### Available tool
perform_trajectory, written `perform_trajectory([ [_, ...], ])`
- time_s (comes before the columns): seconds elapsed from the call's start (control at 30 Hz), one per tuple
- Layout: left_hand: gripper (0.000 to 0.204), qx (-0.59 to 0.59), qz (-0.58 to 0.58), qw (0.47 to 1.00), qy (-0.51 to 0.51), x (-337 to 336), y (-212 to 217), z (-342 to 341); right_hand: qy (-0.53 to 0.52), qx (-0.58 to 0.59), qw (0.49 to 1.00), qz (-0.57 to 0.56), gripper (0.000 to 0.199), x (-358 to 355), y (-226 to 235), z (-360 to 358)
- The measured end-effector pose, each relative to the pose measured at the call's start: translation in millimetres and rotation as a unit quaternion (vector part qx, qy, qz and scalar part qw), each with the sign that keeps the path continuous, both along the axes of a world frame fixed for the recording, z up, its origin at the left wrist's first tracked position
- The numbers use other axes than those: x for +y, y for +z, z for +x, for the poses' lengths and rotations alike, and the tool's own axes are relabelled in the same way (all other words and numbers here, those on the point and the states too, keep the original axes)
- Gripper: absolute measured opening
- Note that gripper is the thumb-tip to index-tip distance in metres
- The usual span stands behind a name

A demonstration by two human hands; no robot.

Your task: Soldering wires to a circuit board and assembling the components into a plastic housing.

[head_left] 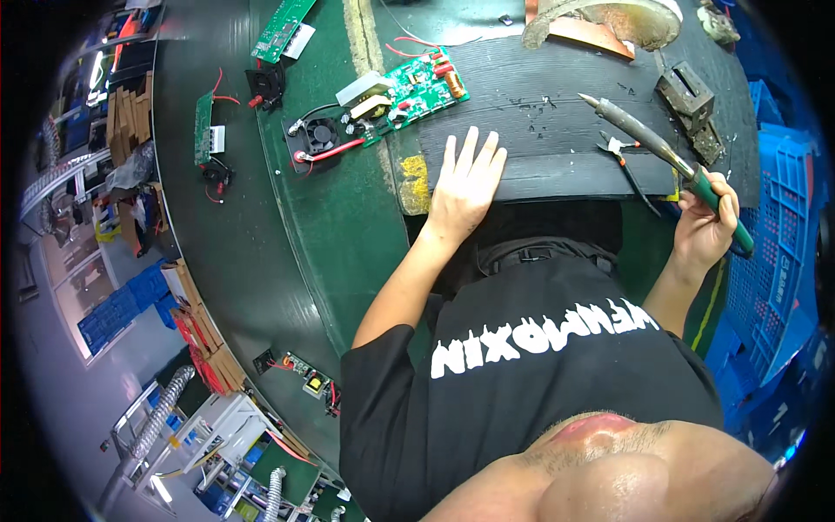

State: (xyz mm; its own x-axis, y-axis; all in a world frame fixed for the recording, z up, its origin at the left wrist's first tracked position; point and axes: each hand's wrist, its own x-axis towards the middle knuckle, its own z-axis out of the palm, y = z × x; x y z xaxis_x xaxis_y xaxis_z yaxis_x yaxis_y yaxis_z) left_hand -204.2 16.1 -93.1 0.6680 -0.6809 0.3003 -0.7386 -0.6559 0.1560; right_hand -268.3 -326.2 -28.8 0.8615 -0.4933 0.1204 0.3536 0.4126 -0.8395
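My right hand (706, 217) is closed round the green handle of a soldering iron (639, 135), whose tip points up and left over the black work mat (539, 170). My left hand (468, 187) lies flat on the mat's near left part, fingers stretched out and holding nothing. Just beyond those fingers sits a green circuit board (413, 91) with coils, red parts and metal heat sinks. A small black fan (319, 135) is joined to its left end by a thick red wire. Cutting pliers (626, 165) rest on the mat below the iron.
A dirty metal iron stand (687, 96) is at the mat's right, and a curved, crusted piece (609, 19) at the far edge. More boards (204, 130) with fans lie on the dark belt (252, 226) to the left. Blue crates (770, 252) stand at the right.
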Motion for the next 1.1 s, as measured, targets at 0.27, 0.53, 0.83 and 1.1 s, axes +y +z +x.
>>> perform_trajectory([
  [0.27,0.05,0.124,0.088,0.988,-0.009,-7,49,12,0.022,0.012,0.999,0.032,0.03,-21,-13,1],
  [0.53,0.014,0.077,-0.146,0.984,0.073,-4,73,121,-0.062,0.063,0.996,-0.021,0.033,-43,-6,-18],
  [0.83,0.018,-0.262,0.161,0.951,0.028,-24,62,259,-0.155,0.078,0.985,-0.014,0.035,-40,-11,-37],
  [1.1,0.011,-0.24,-0.107,0.963,0.059,5,64,205,-0.157,0.037,0.987,-0.018,0.036,-27,-6,-32],
])
